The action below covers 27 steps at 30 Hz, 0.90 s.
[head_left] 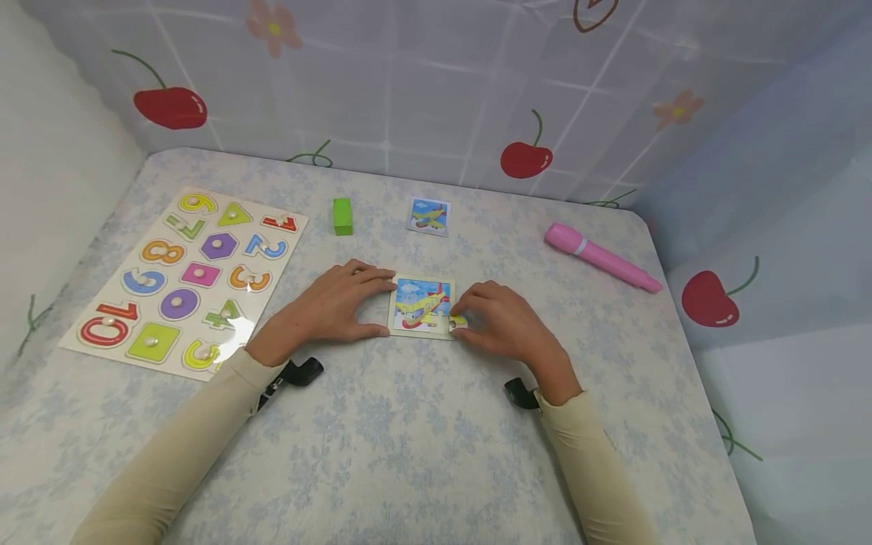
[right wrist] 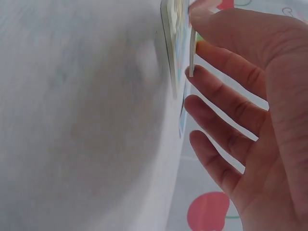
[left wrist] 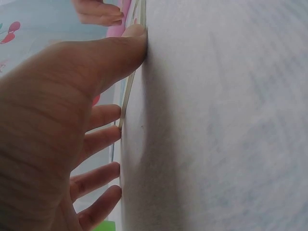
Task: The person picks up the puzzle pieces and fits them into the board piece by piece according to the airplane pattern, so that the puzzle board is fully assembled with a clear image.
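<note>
The right hand pinches a piece at the puzzle's near-right corner; the left hand, fingers straight, steadies the opposite edge.

Glossy number board, matt cloth table cover, smooth plastic pen.

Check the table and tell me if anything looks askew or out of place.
One thing: a puzzle piece at the lower right corner of the airplane puzzle is not seated; the right hand pinches it, and the right wrist view shows it standing off the board. The left hand rests against the puzzle's left edge. Nothing looks spilled or damaged.
</note>
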Each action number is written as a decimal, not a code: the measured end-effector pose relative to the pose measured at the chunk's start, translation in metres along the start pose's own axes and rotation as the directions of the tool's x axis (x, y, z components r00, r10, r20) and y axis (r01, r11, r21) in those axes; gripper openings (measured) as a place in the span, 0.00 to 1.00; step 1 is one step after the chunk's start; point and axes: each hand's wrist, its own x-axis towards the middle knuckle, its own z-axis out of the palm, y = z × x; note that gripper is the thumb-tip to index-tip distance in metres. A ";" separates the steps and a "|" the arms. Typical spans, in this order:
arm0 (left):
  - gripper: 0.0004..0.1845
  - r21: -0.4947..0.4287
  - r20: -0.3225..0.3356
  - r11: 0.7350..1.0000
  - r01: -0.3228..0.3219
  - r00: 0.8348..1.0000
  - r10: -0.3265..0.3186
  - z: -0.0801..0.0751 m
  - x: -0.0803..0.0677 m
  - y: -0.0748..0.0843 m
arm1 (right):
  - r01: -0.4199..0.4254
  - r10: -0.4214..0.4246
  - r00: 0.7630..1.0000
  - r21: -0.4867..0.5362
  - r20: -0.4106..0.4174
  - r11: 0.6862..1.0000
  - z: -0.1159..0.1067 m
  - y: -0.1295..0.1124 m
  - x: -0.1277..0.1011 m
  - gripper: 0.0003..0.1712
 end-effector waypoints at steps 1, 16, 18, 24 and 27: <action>0.42 0.001 0.000 1.000 0.000 1.000 0.000 0.000 0.000 0.000 | 0.001 -0.001 1.000 -0.007 0.003 1.000 0.001 -0.001 0.002 0.16; 0.43 -0.001 0.016 1.000 0.008 1.000 -0.008 -0.001 0.000 0.000 | -0.001 0.006 0.998 -0.088 0.060 0.996 0.012 -0.012 0.020 0.17; 0.43 -0.001 0.016 1.000 0.007 1.000 -0.007 -0.001 0.000 0.000 | -0.007 0.014 0.998 -0.093 0.069 0.996 0.013 -0.013 0.022 0.17; 0.42 -0.006 0.010 1.000 0.004 1.000 -0.004 -0.001 0.000 0.000 | -0.019 0.028 0.996 -0.098 0.087 0.995 0.013 -0.016 0.026 0.17; 0.42 -0.006 0.008 1.000 0.001 1.000 -0.001 0.000 0.000 0.000 | -0.024 0.034 0.995 -0.101 0.098 0.995 0.013 -0.016 0.028 0.17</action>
